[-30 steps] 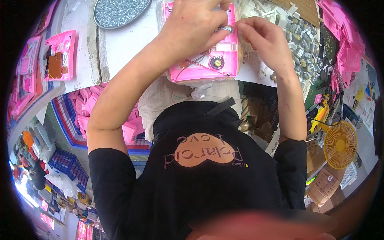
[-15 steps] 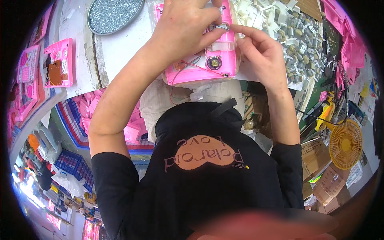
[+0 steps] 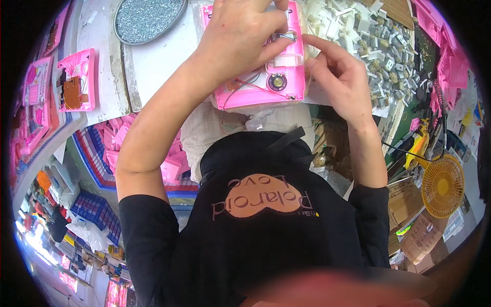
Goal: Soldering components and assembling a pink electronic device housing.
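A pink plastic casing lies with its inside up at the table's near edge, on a clear plastic bag. In it sit a round black speaker, thin wires and a clear strip across the right part. My left hand bends over the casing, thumb and fingers pinched around a small silvery part near the right wall; the fingertips are partly hidden. Beside that wall is my right hand, its forefinger reaching to the edge, the thumb apart and lower, the other fingers curled, nothing visible between them.
A round tray of small screws stands at the back left. White plastic pieces and small motors pile up on the right. Another pink casing with a brown board lies left. A yellow fan stands at lower right.
Casing and both hands sit slightly further right and lower in the picture, along with the whole scene. My right forefinger and thumb stay at the casing's edge; the left pinch looks the same.
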The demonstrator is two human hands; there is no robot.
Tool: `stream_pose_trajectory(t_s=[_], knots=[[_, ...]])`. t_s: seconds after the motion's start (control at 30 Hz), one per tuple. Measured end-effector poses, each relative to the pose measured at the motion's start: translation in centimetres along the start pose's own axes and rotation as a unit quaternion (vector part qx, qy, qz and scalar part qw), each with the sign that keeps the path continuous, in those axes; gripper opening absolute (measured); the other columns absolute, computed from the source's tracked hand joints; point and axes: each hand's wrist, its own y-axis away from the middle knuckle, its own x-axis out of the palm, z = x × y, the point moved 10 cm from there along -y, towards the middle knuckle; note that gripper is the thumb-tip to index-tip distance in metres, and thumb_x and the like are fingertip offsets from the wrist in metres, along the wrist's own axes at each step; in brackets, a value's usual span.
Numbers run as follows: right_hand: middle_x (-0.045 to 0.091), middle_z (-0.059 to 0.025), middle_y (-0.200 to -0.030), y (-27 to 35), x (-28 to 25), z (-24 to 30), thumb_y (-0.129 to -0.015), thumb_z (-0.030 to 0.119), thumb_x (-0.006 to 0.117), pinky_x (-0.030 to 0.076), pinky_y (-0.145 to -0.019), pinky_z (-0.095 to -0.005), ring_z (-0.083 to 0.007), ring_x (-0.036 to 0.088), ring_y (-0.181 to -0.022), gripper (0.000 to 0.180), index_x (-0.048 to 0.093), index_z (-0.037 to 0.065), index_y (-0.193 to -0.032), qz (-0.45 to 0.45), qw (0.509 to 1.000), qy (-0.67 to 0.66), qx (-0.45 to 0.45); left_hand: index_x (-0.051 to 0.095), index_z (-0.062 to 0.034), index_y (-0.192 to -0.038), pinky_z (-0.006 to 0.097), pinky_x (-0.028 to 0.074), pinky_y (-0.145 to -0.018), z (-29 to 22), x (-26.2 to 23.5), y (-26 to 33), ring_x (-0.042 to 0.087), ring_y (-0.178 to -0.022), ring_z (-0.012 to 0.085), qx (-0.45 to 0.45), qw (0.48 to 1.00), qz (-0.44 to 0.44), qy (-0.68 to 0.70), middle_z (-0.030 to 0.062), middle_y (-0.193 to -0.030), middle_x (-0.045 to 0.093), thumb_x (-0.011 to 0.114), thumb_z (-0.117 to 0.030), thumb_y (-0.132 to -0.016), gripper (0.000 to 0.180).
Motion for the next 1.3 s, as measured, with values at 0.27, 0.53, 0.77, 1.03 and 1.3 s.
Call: stream_pose_trajectory(t_s=[0.27, 0.53, 0.77, 1.03, 1.3], knots=[[0.057, 0.0057, -0.075, 0.5, 0.7, 0.8, -0.096, 0.008, 0.067, 0.041, -0.060, -0.0199, -0.0019, 0.049, -0.066, 0.039, 0.064, -0.002, -0.134, 0.020, 1.000, 0.001, 0.020, 0.063, -0.0060, -0.079, 0.045, 0.043, -0.084, 0.2, 0.2, 0.1, 0.054, -0.099, 0.0335, -0.008, 1.000, 0.004, 0.003, 0.0124, -0.108, 0.059, 0.079, -0.013, -0.070, 0.021], [0.057, 0.0068, -0.076, -0.4, 1.4, -1.4, -0.099, 0.009, 0.063, 0.039, -0.059, -0.0198, -0.0018, 0.048, -0.066, 0.036, 0.064, -0.001, -0.133, 0.107, 0.930, -0.325, 0.135, 0.063, -0.0073, -0.086, 0.045, 0.043, -0.083, -0.3, -0.1, -0.4, 0.054, -0.098, 0.0339, -0.018, 0.999, 0.023, -0.013, 0.0122, -0.108, 0.059, 0.079, -0.012, -0.070, 0.023], [0.064, 0.0031, -0.078, -1.6, -1.4, 0.1, -0.095, 0.011, 0.067, 0.043, -0.055, -0.0214, -0.0050, 0.056, -0.061, 0.025, 0.072, 0.001, -0.118, -0.014, 1.000, 0.007, -0.004, 0.065, -0.0071, -0.086, 0.046, 0.043, -0.086, -0.4, -0.2, 0.3, 0.056, -0.103, 0.0342, 0.020, 1.000, -0.008, 0.001, 0.0130, -0.114, 0.060, 0.079, -0.013, -0.071, 0.021], [0.068, -0.0050, -0.082, -4.5, -0.4, 5.7, -0.091, 0.009, 0.074, 0.053, -0.070, -0.0272, -0.0142, 0.066, -0.073, 0.017, 0.072, 0.003, -0.106, 0.029, 0.922, 0.320, -0.216, 0.068, -0.0066, -0.084, 0.048, 0.039, -0.091, -0.8, -0.8, 0.3, 0.057, -0.106, 0.0329, 0.007, 0.999, -0.012, -0.029, 0.0132, -0.119, 0.061, 0.079, -0.013, -0.069, 0.019], [0.071, -0.0086, -0.092, -6.8, 0.7, 5.2, -0.088, 0.007, 0.075, 0.056, -0.073, -0.0310, -0.0187, 0.070, -0.081, 0.016, 0.070, 0.001, -0.102, 0.172, 0.910, 0.297, -0.233, 0.067, -0.0046, -0.082, 0.049, 0.039, -0.092, -1.0, -1.0, 0.3, 0.057, -0.107, 0.0324, 0.009, 1.000, -0.023, -0.020, 0.0131, -0.118, 0.063, 0.079, -0.013, -0.069, 0.019]])
